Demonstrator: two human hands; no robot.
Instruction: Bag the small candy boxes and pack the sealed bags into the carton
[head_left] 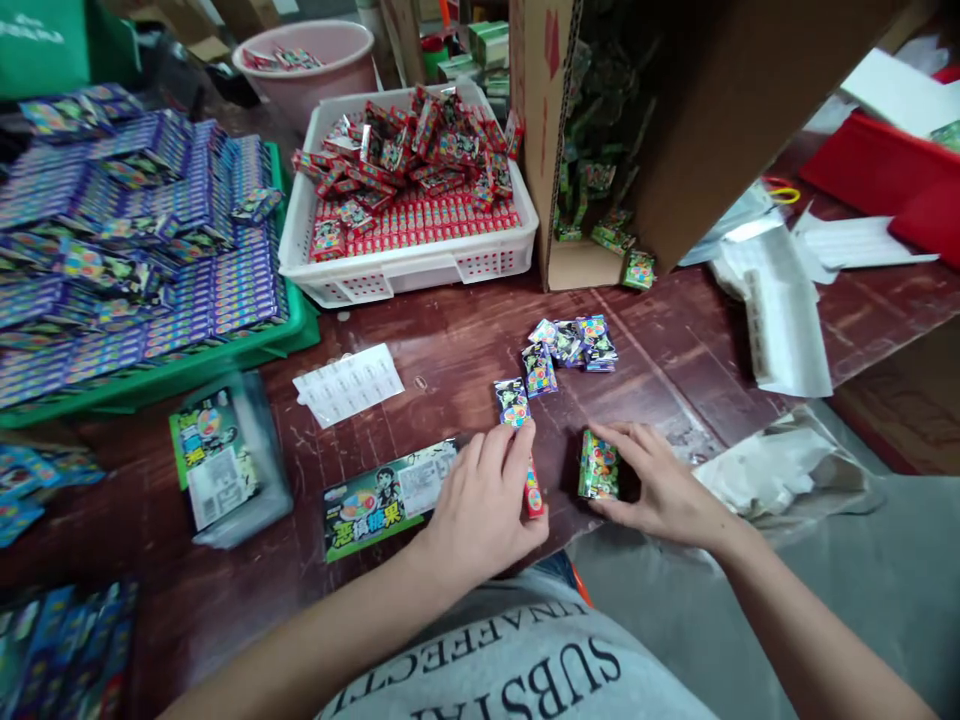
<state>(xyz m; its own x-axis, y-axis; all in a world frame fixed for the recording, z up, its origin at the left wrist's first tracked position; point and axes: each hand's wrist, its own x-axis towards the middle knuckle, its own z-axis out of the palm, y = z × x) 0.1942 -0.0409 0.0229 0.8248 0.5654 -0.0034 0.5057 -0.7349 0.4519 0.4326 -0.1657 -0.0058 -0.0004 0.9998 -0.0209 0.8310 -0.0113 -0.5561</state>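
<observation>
Hands both at the near edge of the counter [465,350]. Left hand [484,505] curled round a red packet [534,492], gripped on edge, long axis running away from the body. Right hand [664,490] cupped on a green packet [598,466], upright, printed face toward the left hand. Loose blue packets [570,345] just beyond.

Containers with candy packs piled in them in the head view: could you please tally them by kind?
White basket: 1
Green tray: 1
Pink basin: 1
Cardboard box: 1
Total: 4
</observation>
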